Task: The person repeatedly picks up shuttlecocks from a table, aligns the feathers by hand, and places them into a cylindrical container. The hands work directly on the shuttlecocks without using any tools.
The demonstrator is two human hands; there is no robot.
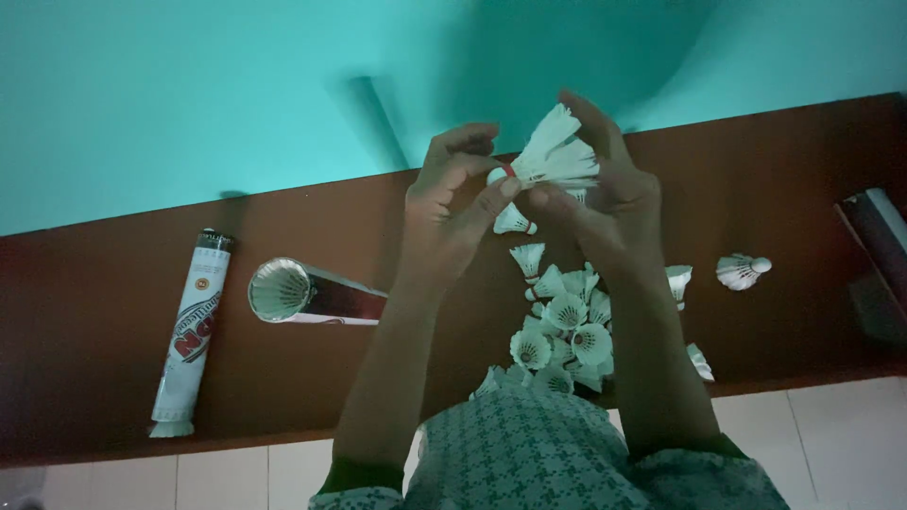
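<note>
Both hands are raised above a brown shelf (113,283). My left hand (453,198) pinches the cork tip of a white feather shuttlecock (553,151), and my right hand (605,189) grips its feathers from the right. A second shuttlecock (513,222) shows just under my left fingers; which hand holds it I cannot tell. Below the hands lies a heap of white shuttlecocks (562,331).
A closed white shuttlecock tube (194,331) lies at the left. Beside it lies an open tube (302,295) with shuttlecocks inside. A single shuttlecock (742,270) rests at the right, near a dark box (874,236). A turquoise wall (189,94) stands behind; white tiles (831,425) below.
</note>
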